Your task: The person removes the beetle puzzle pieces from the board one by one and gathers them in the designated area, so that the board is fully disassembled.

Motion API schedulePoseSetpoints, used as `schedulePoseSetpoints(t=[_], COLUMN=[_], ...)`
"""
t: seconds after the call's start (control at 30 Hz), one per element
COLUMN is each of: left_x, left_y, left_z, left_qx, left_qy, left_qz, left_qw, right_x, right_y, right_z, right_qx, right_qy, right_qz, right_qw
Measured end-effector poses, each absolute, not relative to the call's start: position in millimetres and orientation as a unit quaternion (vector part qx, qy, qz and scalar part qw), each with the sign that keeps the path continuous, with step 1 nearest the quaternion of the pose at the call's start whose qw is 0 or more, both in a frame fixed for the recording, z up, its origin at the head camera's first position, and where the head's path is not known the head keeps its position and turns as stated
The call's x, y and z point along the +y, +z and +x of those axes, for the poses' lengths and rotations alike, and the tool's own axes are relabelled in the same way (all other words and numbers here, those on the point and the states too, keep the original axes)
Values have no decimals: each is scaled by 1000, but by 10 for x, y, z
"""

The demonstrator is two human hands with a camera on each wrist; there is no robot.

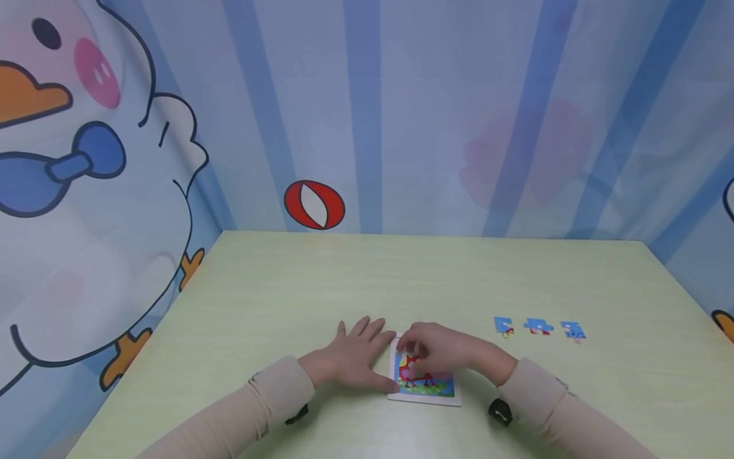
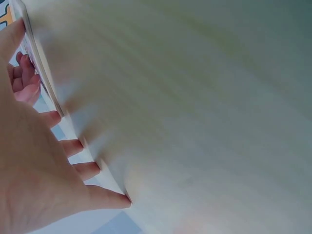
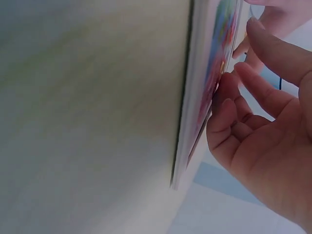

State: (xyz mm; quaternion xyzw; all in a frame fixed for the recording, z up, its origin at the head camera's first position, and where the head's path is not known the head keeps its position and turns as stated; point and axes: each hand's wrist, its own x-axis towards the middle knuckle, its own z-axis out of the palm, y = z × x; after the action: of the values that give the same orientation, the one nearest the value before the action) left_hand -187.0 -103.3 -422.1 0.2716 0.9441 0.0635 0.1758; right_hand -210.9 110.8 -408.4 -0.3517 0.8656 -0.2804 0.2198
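A puzzle board (image 1: 424, 398) with a white border lies flat near the front of the table. Its picture shows a red animal on green and blue. My left hand (image 1: 358, 360) is spread flat at the board's left side, with thumb and index finger touching its edge and the other fingers on the table. Over the upper part of the board, my right hand (image 1: 438, 349) has its fingers curled, and some fingertips touch the picture (image 3: 219, 63). The right thumb stands apart from the fingers. No piece shows between them, and the hand hides the picture's top.
Three loose blue puzzle pieces lie in a row to the right: a left one (image 1: 503, 325), a middle one (image 1: 538, 326) and a right one (image 1: 573, 329). The pale green table (image 1: 321, 274) meets a striped blue cloth backdrop (image 1: 424, 127) behind.
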Motion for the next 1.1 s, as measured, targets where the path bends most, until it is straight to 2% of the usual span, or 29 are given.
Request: schedulePoseSetpoints(t=[1.1], left_x=[-1024], left_y=[-4205], left_z=[-1864], left_qx=[945], left_qy=[68], left_qz=[268], left_qw=[176], right_x=[995], right_y=[-4105], right_z=[-2049], right_qx=[892], right_qy=[-231], right_qz=[-334], right_qw=[200])
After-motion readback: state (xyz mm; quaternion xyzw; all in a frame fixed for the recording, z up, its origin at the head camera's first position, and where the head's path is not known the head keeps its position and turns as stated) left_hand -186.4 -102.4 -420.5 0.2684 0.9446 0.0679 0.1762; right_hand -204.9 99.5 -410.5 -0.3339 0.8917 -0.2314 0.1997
